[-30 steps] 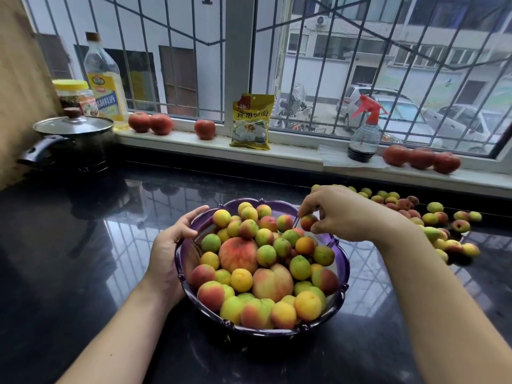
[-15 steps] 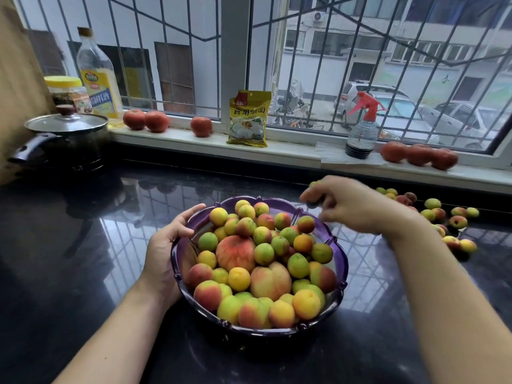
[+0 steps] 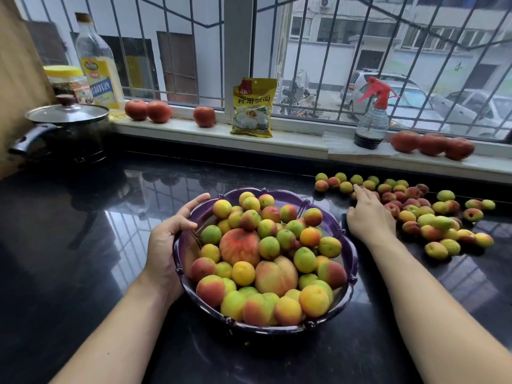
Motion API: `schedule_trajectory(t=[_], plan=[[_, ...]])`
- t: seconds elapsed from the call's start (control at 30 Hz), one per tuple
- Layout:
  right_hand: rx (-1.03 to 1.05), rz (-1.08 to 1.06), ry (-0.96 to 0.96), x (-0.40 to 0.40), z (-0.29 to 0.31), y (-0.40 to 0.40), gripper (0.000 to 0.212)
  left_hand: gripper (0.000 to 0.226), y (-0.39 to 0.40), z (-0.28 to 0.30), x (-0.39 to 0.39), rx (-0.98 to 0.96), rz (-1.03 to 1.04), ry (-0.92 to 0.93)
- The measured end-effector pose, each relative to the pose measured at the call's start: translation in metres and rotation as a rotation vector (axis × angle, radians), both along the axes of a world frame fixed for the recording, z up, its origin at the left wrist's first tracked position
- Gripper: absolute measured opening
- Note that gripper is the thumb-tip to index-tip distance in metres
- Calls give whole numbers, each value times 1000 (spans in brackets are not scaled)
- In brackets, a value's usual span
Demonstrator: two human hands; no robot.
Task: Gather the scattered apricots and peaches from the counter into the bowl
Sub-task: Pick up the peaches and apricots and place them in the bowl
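Observation:
A purple scalloped bowl stands in the middle of the black counter, heaped with several apricots and three bigger peaches. My left hand cups the bowl's left rim, its thumb curled over the edge. To the right of the bowl lies a spread of loose apricots on the counter. My right hand is stretched out flat over the left edge of that spread, fingers straight and reaching among the fruit, holding nothing that I can see.
A lidded black pot stands at the far left. On the windowsill are an oil bottle, a jar, red peaches, a yellow packet, a red-topped spray bottle and more red peaches.
My right hand dropped an apricot into the bowl, then moved right and away to the loose apricots on the counter. The left hand stayed on the rim.

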State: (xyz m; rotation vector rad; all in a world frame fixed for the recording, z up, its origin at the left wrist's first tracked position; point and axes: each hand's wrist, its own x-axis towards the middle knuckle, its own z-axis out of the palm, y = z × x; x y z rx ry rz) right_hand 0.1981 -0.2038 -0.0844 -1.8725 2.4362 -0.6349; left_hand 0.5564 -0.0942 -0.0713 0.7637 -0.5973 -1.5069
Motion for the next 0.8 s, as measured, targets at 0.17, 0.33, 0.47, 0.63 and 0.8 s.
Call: schedule_trajectory(t=[0.17, 0.33, 0.47, 0.63, 0.8], plan=[[-83, -46, 15, 1, 0, 5, 51, 69, 0, -1, 1, -6, -6, 17], [-106, -72, 37, 1, 0, 6, 29, 71, 0, 0, 0, -12, -1, 26], [-202, -29, -124, -3, 4, 7, 29, 70, 2, 1, -1, -17, 4, 17], [-148, 219, -555, 3, 44, 13, 31, 71, 4, 4, -2, -12, 3, 3], [55, 560, -841, 30, 102, 42, 36, 72, 5, 5, -3, -9, -5, 14]])
